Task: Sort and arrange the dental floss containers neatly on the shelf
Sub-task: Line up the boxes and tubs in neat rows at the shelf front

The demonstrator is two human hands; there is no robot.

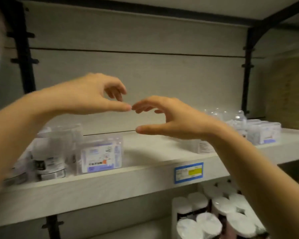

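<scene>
Both hands hover above the pale shelf and hold nothing. My left hand is raised at centre left, fingers loosely curved and thumb stretched right. My right hand sits beside it, fingers reaching left and nearly meeting the left thumb tip. Below the left hand stands a clear floss container with a purple-and-white label. A round container with a dark label stands left of it. Several more clear floss containers cluster at the shelf's right, partly hidden by my right forearm.
A blue and yellow price tag is stuck to the shelf's front edge. White-capped bottles fill the shelf below at right. Black brackets hold the shelves on both sides. A bare stretch of shelf lies between the two container groups.
</scene>
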